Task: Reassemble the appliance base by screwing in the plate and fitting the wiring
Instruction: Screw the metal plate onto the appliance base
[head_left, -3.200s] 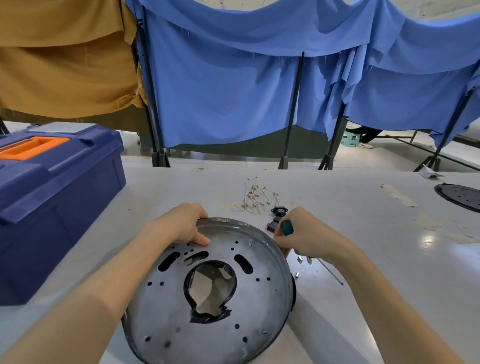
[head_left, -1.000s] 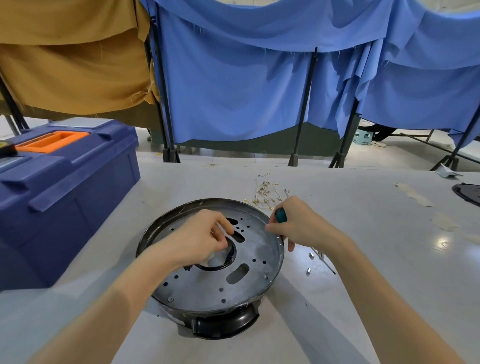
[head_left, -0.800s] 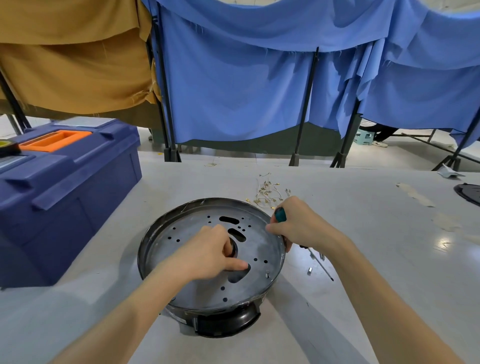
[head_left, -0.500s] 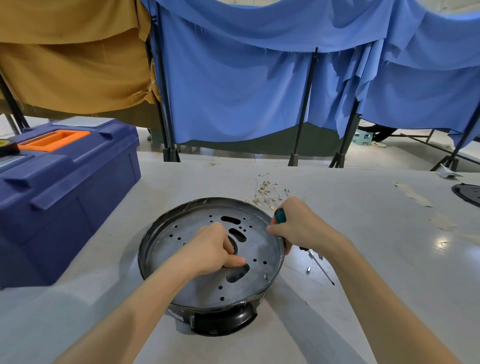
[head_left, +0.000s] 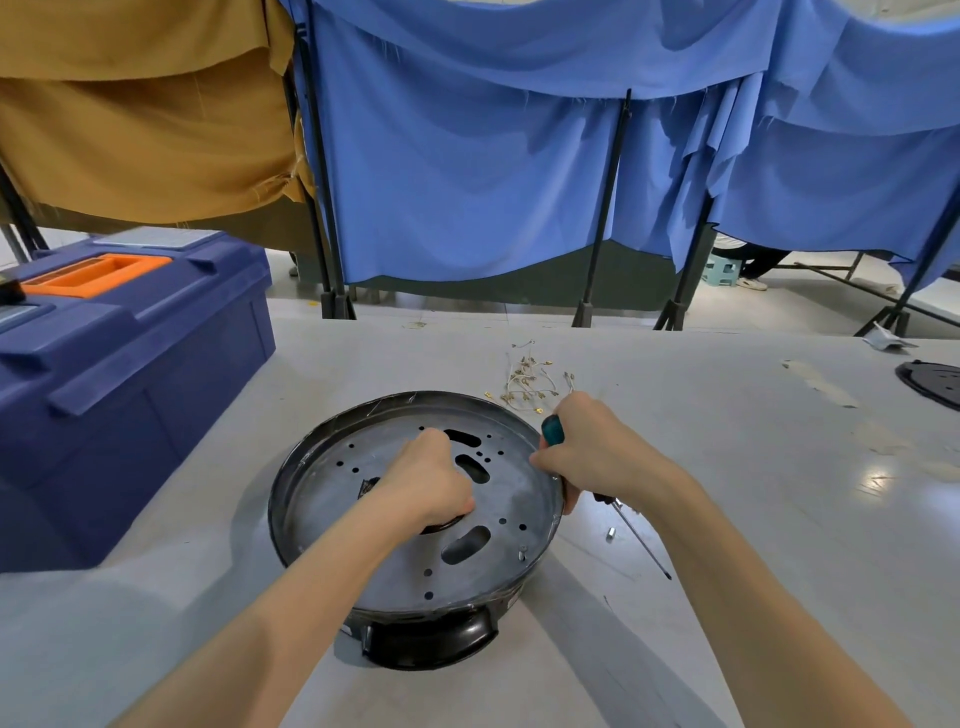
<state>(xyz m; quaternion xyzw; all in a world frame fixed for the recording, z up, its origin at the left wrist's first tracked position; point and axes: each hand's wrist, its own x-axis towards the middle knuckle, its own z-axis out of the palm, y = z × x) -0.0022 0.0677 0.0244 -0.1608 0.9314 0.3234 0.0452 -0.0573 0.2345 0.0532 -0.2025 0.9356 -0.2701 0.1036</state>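
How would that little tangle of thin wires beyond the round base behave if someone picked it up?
The wire bundle would probably be floppy: its thin strands lie in loose curls on the table. It looks very light, so a nudge would likely slide it. The strands seem interlaced, so lifting one may drag the others along.

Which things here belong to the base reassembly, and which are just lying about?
In the job: metal plate, black base under it, screwdriver in the right hand, wire bundle, loose screw.
Lying about: blue toolbox, black disc at the table's right edge.
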